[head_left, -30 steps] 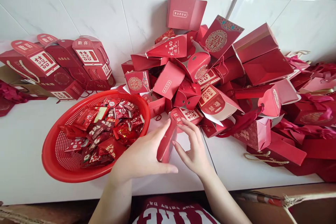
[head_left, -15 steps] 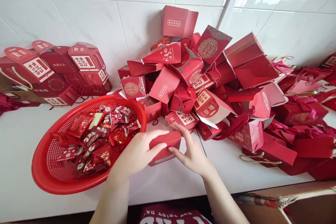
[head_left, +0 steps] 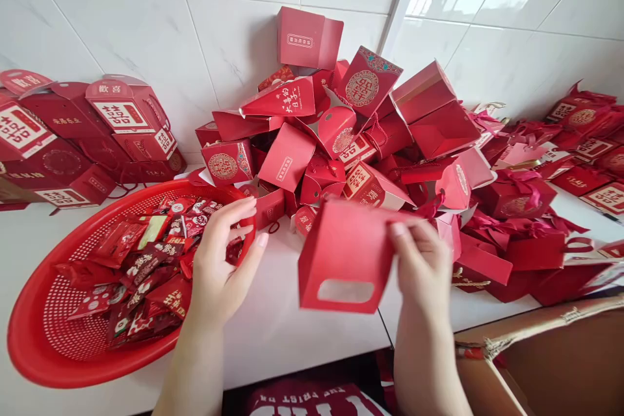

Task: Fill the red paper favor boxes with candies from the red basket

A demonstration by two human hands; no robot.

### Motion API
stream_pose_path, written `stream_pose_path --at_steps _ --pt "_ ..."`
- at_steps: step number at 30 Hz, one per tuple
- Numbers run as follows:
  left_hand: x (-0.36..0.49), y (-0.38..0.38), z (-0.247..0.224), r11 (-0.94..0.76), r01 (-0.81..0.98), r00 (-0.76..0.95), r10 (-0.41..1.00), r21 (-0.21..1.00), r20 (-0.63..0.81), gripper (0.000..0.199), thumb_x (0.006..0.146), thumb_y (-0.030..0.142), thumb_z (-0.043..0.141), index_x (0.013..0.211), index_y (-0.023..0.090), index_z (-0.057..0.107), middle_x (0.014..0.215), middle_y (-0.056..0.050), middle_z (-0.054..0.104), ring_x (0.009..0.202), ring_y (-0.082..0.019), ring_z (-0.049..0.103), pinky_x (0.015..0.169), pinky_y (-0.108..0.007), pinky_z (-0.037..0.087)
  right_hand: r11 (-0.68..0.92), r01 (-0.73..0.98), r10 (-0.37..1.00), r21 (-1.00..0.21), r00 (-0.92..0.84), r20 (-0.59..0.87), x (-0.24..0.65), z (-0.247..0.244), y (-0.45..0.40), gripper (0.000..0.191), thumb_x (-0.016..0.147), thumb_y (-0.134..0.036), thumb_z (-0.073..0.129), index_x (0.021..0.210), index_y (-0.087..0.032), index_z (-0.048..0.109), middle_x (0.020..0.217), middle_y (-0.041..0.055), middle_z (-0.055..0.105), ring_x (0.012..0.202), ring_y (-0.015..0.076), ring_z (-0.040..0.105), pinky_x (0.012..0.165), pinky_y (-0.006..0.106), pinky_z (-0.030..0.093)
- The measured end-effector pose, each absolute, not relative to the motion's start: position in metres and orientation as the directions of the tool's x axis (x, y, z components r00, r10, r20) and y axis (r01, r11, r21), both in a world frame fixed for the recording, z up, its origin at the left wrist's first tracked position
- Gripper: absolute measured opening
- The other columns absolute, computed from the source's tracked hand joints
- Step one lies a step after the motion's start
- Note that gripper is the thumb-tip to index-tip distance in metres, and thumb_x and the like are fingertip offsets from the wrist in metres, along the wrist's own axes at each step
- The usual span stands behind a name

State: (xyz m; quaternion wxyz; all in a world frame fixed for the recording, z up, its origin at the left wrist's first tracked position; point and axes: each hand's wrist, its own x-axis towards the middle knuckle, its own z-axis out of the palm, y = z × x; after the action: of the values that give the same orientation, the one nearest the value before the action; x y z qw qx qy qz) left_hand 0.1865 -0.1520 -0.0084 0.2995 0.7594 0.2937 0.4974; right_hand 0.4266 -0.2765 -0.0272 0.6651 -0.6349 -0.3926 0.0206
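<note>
Pinched by its upper right edge, a red box (head_left: 346,253) with a pale window cutout hangs from my right hand (head_left: 423,253) above the white table. My left hand (head_left: 227,257) holds nothing; its fingers are apart beside the right rim of a red plastic basket (head_left: 36,338). Inside the basket lie several red wrapped packets (head_left: 146,266). Behind my hands a heap of red gift boxes (head_left: 287,159) rises against the tiled wall.
Stacked red boxes (head_left: 121,123) stand at the left by the wall. More boxes with ribbons (head_left: 521,198) spread to the right. An open cardboard box (head_left: 560,364) is at the lower right, by the edge of the white table (head_left: 273,344).
My left hand has let go of the red box and moved left. My right hand has carried the box right and raised it. The view has shifted to the right.
</note>
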Motion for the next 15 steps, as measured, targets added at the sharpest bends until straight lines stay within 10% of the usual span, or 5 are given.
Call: stream_pose_path --at_steps 3,6,15 --pt "0.188 -0.152 -0.008 -0.627 0.159 0.374 0.753 0.763 0.541 0.030 0.093 0.023 0.064 0.123 0.026 0.065 0.124 -0.004 0.065 0.112 -0.019 0.064 0.094 -0.033 0.057 0.109 0.751 -0.168 -0.651 0.660 0.733 0.463 0.020 -0.275 0.030 0.081 -0.036 0.071 0.063 -0.022 0.053 0.056 -0.0036 0.041 0.052 0.0127 0.038 0.052 0.030 0.029" --pt "0.194 -0.155 -0.007 -0.628 0.179 0.482 0.727 0.757 0.489 0.020 0.095 0.023 0.062 0.114 0.026 0.069 0.116 -0.001 0.069 0.108 -0.017 0.065 0.094 -0.030 0.056 -0.078 0.866 -0.470 -0.493 0.405 0.785 0.500 0.055 -0.257 0.033 0.082 -0.028 0.063 0.061 -0.025 0.037 0.059 -0.0039 0.032 0.053 0.0130 0.038 0.056 0.034 0.034" --pt "0.210 -0.158 -0.020 -0.575 0.248 0.677 0.679 0.780 0.285 0.020 0.099 0.033 0.057 0.112 0.025 0.070 0.114 -0.002 0.071 0.105 -0.018 0.067 0.096 -0.031 0.052 -0.353 0.806 -0.177 -0.475 0.441 0.880 0.538 0.054 -0.186 0.012 0.089 -0.027 0.057 0.082 -0.023 0.048 0.082 0.0054 0.063 0.075 0.0195 0.059 0.070 0.036 0.047"
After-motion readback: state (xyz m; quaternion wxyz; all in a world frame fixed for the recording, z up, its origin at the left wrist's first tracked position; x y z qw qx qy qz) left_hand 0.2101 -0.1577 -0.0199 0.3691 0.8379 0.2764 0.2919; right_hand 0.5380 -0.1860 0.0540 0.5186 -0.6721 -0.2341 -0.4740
